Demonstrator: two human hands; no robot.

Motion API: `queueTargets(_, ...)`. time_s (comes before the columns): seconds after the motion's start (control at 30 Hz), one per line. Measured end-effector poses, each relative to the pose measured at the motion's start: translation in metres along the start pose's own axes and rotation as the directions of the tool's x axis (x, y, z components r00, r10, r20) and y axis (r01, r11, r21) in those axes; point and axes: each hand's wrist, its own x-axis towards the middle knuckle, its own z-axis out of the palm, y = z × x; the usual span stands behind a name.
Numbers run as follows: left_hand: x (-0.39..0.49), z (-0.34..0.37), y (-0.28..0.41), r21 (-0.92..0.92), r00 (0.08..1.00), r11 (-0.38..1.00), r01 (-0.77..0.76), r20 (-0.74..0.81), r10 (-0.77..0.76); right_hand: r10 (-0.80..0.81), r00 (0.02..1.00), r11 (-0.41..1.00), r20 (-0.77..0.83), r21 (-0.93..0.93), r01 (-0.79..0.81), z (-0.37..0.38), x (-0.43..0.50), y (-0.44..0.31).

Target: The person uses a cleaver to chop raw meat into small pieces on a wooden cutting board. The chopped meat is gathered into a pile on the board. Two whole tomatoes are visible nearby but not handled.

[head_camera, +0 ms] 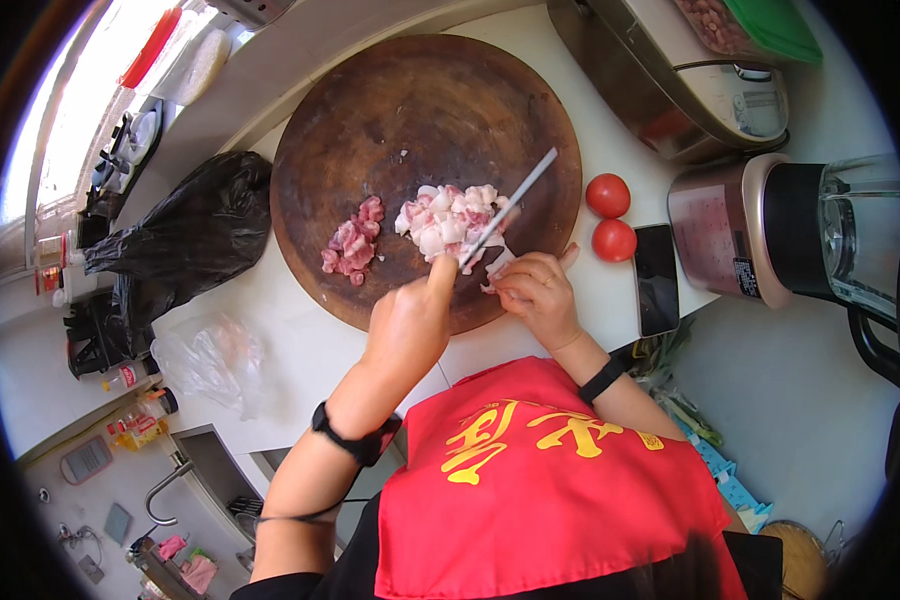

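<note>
My left hand [411,319] grips a kitchen knife [511,206], whose blade is seen nearly edge-on and slants up to the right over the meat. With its fingers bent, my right hand [536,292] holds a strip of pale, fatty raw meat [499,264] beside the blade. Both hands are at the near edge of a round wooden chopping board [427,97]. Left of the blade lies a heap of diced fatty meat [450,221]. Farther left is a smaller pile of redder diced meat [354,241]. The knife's handle is hidden in my fist.
Two tomatoes [608,196] and a dark smartphone [656,281] lie right of the board. Beyond them stand a blender [731,225] and a rice cooker [742,105]. At left are a black plastic bag [210,210], a clear plastic bag [214,360] and a sink faucet [166,491].
</note>
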Motion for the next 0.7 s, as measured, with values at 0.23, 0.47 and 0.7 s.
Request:
queueTargets(0.23,-0.054,-0.021,0.004,0.179,0.951,0.984,0.011,0.303,-0.066,0.035,0.999,0.999,0.006,-0.028,-0.034,-0.001,0.0,0.002)
queueTargets(0.47,-0.013,0.032,0.022,0.203,0.988,0.977,-0.059,0.153,0.028,0.092,0.996,0.992,0.022,-0.084,-0.09,-0.002,-0.001,0.003)
queueTargets(0.7,0.042,0.046,0.012,-0.038,0.992,0.992,-0.124,-0.039,0.123,0.064,0.997,0.998,0.051,0.025,-0.065,-0.006,0.003,-0.002)
